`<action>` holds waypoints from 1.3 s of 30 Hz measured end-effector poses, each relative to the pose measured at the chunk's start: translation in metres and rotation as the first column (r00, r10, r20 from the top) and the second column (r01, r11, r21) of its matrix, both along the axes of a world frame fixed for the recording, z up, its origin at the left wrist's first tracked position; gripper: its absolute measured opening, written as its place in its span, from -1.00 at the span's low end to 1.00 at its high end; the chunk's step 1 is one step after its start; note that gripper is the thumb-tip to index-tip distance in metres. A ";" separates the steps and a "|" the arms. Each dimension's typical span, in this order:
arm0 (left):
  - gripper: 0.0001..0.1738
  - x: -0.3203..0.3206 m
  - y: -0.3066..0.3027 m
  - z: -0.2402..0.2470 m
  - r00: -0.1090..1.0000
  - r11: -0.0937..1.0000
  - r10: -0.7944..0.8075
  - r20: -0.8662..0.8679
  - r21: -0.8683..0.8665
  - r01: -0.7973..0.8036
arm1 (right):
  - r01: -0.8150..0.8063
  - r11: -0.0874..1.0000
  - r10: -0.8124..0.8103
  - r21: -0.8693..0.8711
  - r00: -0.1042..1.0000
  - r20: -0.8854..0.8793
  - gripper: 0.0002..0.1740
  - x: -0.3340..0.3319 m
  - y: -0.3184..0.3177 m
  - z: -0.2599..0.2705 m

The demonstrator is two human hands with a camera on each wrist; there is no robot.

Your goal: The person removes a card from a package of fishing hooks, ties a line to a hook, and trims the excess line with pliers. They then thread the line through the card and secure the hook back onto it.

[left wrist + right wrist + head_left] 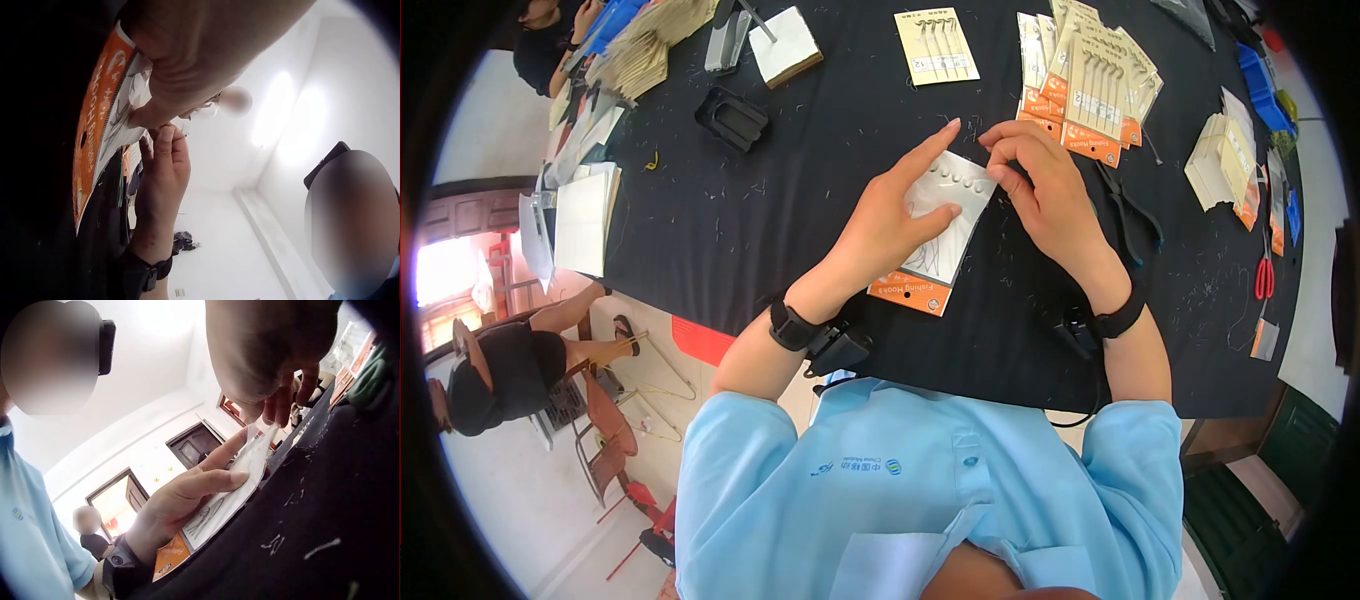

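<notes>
A fishing hook packet (948, 232), with a white face and an orange "Fishing Hooks" header (912, 293), lies slanted in front of the person. The left hand (897, 212) grips its left side, thumb across the front and index finger stretched along the edge. Dark hooks (205, 519) show on the white face below that thumb. At the far right corner, the right hand (1042, 195) pinches the packet's edge between thumb and curled fingers. In the right wrist view, those fingertips (270, 415) meet the packet's upper end; their exact grip is partly hidden.
Several hook cards (1090, 85) overlap at the back right, and one card (937, 46) lies alone. Black-handled pliers (1132, 215) sit beside the right hand. Farther out are red-handled scissors (1264, 277), a black tray (731, 118), a white block (785, 46) and paper stacks (587, 218).
</notes>
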State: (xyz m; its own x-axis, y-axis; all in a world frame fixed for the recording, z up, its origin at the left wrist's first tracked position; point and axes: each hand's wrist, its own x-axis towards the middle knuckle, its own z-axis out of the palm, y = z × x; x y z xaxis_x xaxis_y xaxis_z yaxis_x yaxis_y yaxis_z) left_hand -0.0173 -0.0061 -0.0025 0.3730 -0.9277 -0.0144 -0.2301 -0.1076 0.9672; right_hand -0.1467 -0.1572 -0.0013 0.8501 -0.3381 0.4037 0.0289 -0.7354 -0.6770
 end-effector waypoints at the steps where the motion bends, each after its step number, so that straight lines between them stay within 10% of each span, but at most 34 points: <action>1: -0.18 0.000 0.000 -0.002 1.000 1.000 0.000 0.000 0.001 0.000 | 0.013 1.000 -0.013 0.014 1.000 -0.004 -0.90 0.000 0.000 0.000; 17: -0.19 0.001 0.000 -0.008 0.998 1.000 -0.007 0.058 -0.010 0.007 | -0.033 0.970 0.036 0.241 0.999 -0.008 -0.86 -0.003 0.000 0.002; 28: -0.21 -0.005 -0.001 -0.007 1.000 1.000 -0.021 -0.003 -0.020 0.021 | -0.028 0.922 0.054 -0.387 0.997 0.057 -0.75 0.002 0.009 0.002; 39: -0.17 -0.009 -0.003 -0.007 0.999 0.999 0.032 0.000 0.037 -0.032 | 0.083 0.920 -0.042 -0.384 0.992 0.115 -0.80 0.005 0.016 -0.004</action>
State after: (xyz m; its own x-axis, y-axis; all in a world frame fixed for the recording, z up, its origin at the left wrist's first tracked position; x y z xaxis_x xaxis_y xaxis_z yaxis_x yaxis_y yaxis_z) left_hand -0.0267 -0.0093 -0.0095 0.4029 -0.9140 -0.0487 -0.2255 -0.1507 0.9625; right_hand -0.1418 -0.1414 -0.0050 0.7793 -0.1890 0.5974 0.0283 -0.9418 -0.3349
